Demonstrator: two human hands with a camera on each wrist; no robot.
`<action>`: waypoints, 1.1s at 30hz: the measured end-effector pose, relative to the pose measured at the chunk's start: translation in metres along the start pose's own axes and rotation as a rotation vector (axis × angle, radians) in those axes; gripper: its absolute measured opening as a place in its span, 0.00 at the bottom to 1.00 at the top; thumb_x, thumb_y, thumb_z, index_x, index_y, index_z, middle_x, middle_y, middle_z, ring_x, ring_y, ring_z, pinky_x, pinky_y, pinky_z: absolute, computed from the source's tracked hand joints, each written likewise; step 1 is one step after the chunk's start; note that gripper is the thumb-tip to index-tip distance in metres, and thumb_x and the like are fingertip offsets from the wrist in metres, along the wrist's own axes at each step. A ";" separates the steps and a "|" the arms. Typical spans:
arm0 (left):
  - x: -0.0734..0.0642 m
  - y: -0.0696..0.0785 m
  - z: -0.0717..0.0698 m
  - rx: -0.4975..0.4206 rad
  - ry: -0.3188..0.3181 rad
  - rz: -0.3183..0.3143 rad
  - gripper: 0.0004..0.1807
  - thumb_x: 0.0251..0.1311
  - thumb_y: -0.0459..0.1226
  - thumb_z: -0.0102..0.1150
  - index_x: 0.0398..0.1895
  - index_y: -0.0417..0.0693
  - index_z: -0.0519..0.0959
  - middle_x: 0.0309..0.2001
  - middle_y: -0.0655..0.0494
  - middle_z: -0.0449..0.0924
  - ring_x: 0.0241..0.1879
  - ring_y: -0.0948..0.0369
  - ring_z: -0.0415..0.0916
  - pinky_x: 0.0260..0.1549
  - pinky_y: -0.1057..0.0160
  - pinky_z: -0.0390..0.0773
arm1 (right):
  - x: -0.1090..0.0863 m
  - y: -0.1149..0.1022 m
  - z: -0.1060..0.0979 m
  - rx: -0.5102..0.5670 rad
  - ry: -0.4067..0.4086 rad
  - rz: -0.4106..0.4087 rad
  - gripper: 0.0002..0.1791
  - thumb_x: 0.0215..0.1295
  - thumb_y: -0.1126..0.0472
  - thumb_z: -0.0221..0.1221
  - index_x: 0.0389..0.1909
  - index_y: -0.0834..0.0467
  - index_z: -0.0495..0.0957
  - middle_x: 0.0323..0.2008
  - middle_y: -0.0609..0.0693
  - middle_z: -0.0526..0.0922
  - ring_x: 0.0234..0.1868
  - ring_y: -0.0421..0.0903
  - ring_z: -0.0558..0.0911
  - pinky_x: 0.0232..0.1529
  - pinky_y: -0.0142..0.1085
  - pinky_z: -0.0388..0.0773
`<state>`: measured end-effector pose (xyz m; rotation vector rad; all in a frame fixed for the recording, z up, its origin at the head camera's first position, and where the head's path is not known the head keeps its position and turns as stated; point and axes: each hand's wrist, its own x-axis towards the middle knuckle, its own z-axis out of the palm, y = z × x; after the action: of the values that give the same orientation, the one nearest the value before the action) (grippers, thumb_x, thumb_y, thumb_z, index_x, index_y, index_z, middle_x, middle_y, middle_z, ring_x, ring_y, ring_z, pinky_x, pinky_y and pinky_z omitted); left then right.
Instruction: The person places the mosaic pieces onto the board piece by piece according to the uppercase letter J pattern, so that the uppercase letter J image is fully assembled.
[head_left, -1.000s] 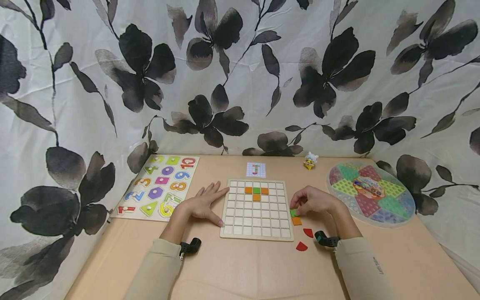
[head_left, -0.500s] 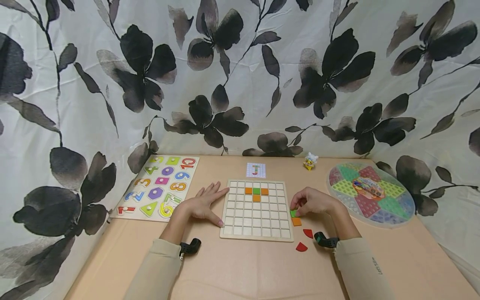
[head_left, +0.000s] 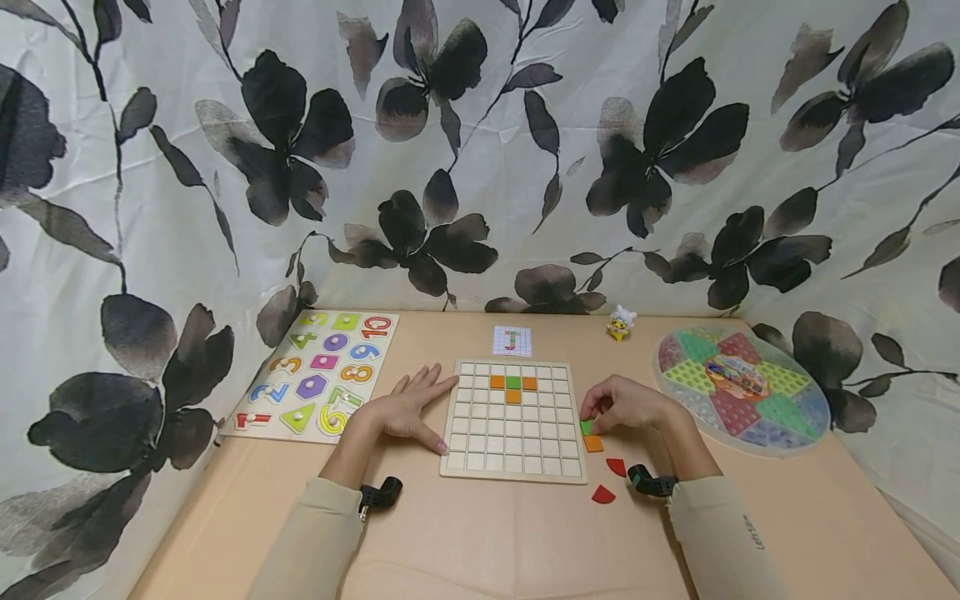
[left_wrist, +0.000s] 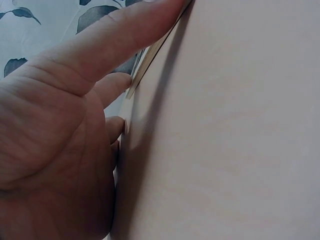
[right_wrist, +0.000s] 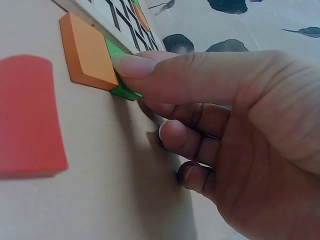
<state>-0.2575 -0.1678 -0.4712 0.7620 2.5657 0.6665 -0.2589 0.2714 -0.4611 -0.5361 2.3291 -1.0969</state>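
Note:
A pale square grid board (head_left: pixel 512 461) lies at the middle of the table, with orange and green tiles (head_left: pixel 513 382) seated in its upper cells. My left hand (head_left: pixel 401 408) is spread flat at the board's left edge, index finger and thumb touching it. At the right edge, my right hand (head_left: pixel 626 402) pinches a green square tile (head_left: pixel 587 427) between thumb and index finger; the other fingers (right_wrist: pixel 173 136) are loosely bent. An orange square tile (right_wrist: pixel 90 52) sits right against the green one. Two red wedge-shaped pieces (head_left: pixel 603 494) lie closer to me.
Behind the board is a small pattern card (head_left: pixel 512 340). A number puzzle board (head_left: pixel 311 383) lies at left. On the right is a round, colourful, clear-covered case (head_left: pixel 780 412). A small toy figure (head_left: pixel 620 322) stands at the back, before a floral curtain (head_left: pixel 555 167).

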 end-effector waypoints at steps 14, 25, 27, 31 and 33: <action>0.000 -0.001 -0.001 0.004 -0.001 0.004 0.69 0.42 0.63 0.80 0.85 0.60 0.50 0.86 0.43 0.30 0.85 0.44 0.26 0.81 0.39 0.29 | 0.001 -0.002 0.003 -0.007 0.055 0.017 0.10 0.59 0.69 0.73 0.41 0.60 0.87 0.33 0.51 0.83 0.38 0.49 0.76 0.39 0.32 0.76; 0.000 -0.001 0.001 0.000 0.002 0.001 0.69 0.41 0.63 0.80 0.85 0.61 0.50 0.86 0.43 0.31 0.85 0.44 0.26 0.81 0.39 0.29 | 0.003 -0.001 0.003 -0.008 0.045 0.008 0.11 0.58 0.69 0.73 0.41 0.61 0.86 0.32 0.50 0.81 0.39 0.50 0.76 0.38 0.32 0.75; 0.000 -0.001 0.001 0.000 0.002 -0.001 0.69 0.41 0.63 0.80 0.85 0.61 0.50 0.86 0.43 0.31 0.85 0.44 0.26 0.81 0.39 0.29 | 0.003 -0.001 0.003 -0.009 0.045 0.008 0.11 0.58 0.69 0.73 0.41 0.60 0.87 0.32 0.50 0.81 0.39 0.50 0.76 0.38 0.32 0.76; 0.000 0.000 0.000 -0.001 0.002 -0.002 0.69 0.41 0.63 0.80 0.85 0.61 0.50 0.86 0.43 0.31 0.85 0.44 0.26 0.81 0.39 0.29 | 0.003 -0.001 0.003 -0.007 0.043 0.008 0.10 0.58 0.69 0.73 0.41 0.60 0.87 0.32 0.50 0.81 0.39 0.50 0.76 0.39 0.32 0.75; 0.000 0.000 0.000 0.001 0.002 -0.001 0.69 0.41 0.63 0.80 0.85 0.61 0.50 0.86 0.43 0.31 0.85 0.44 0.26 0.81 0.39 0.29 | 0.003 -0.002 0.003 -0.005 0.041 0.007 0.10 0.58 0.69 0.73 0.41 0.61 0.87 0.32 0.50 0.80 0.39 0.50 0.76 0.38 0.32 0.75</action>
<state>-0.2570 -0.1678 -0.4708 0.7612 2.5676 0.6664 -0.2591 0.2667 -0.4621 -0.5114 2.3680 -1.1093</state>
